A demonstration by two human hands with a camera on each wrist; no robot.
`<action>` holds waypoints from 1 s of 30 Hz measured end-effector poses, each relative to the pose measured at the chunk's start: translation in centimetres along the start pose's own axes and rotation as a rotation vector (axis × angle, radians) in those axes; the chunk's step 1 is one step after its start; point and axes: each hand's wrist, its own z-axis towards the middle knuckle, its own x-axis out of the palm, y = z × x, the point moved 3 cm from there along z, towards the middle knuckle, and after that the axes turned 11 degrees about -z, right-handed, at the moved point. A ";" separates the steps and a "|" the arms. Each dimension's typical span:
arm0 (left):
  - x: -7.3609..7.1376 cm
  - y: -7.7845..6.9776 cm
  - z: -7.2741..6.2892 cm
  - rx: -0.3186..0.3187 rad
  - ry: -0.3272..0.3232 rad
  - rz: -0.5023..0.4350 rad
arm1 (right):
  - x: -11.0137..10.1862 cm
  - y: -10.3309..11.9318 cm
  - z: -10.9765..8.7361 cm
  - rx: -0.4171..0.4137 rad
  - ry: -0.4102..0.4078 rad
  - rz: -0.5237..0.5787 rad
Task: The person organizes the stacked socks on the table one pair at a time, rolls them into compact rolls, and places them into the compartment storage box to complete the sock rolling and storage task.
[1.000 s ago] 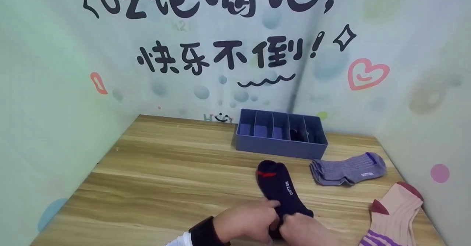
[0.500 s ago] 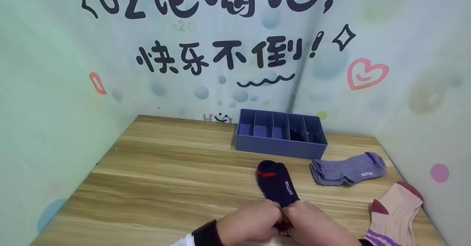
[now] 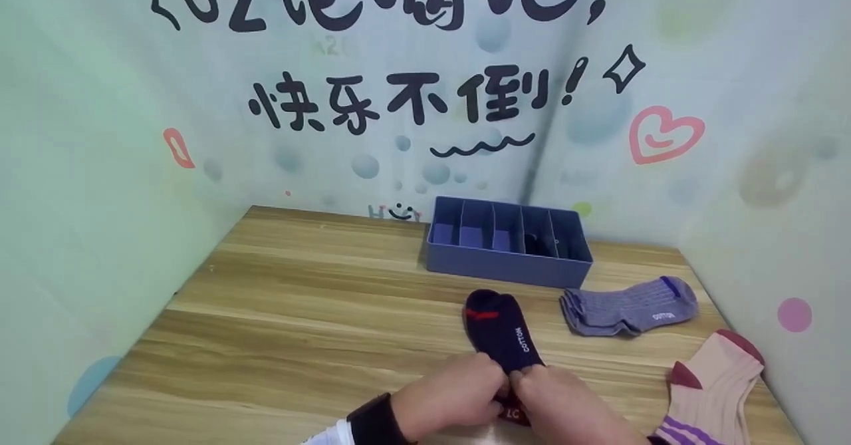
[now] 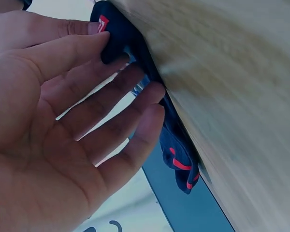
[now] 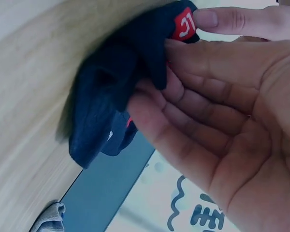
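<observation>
A pair of dark navy socks [image 3: 505, 332] with a red stripe and white COTTON lettering lies on the table, toes pointing away. My left hand [image 3: 455, 392] pinches the cuff end, its thumb beside a red label [image 4: 103, 23] in the left wrist view. From the other side my right hand [image 3: 572, 405] pinches the same end, with dark fabric [image 5: 157, 58] between thumb and fingers in the right wrist view. Both hands meet over the cuff and hide part of it. Grey socks [image 3: 628, 306] and pink socks [image 3: 711, 385] with maroon toe and heel lie to the right.
A blue divided box [image 3: 508, 269] stands at the back of the wooden table [image 3: 279, 338]; something dark sits in its right-hand compartments. Printed cloth walls [image 3: 332, 165] enclose the back and both sides.
My right hand has moved up beside the left one, and the two now meet at the cuff. The red label at the cuff end has come into sight below them. The other socks stay put.
</observation>
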 end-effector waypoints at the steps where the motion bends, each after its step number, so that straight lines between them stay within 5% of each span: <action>1: 0.0 0.0 0.0 -0.004 -0.004 0.001 | 0.1 0.1 0.0 -0.021 -0.028 -0.033; 6: 0.1 -0.2 -0.3 0.073 -0.070 0.129 | 0.8 1.4 -0.1 -0.199 -0.226 -0.408; 10: 0.1 -0.4 -0.5 0.131 -0.108 0.247 | 1.6 2.2 -0.2 -0.258 -0.384 -0.710; 14: 0.1 -0.4 -0.5 0.138 -0.101 0.249 | 1.8 2.3 -0.3 -0.267 -0.433 -0.770; 18: 0.0 -0.4 -0.5 0.139 -0.096 0.229 | 1.3 1.5 -0.1 -0.281 -0.326 -0.557; 21: 0.0 -0.3 -0.5 0.128 -0.074 0.198 | 0.7 0.2 0.3 -0.233 -0.173 -0.260; 25: 0.0 -0.2 -0.4 0.124 -0.017 0.190 | 0.2 -1.5 0.9 -0.250 -0.151 -0.007; 30: 0.2 -0.4 -0.5 0.177 -0.017 0.280 | 0.1 -2.7 1.5 -0.263 -0.171 0.142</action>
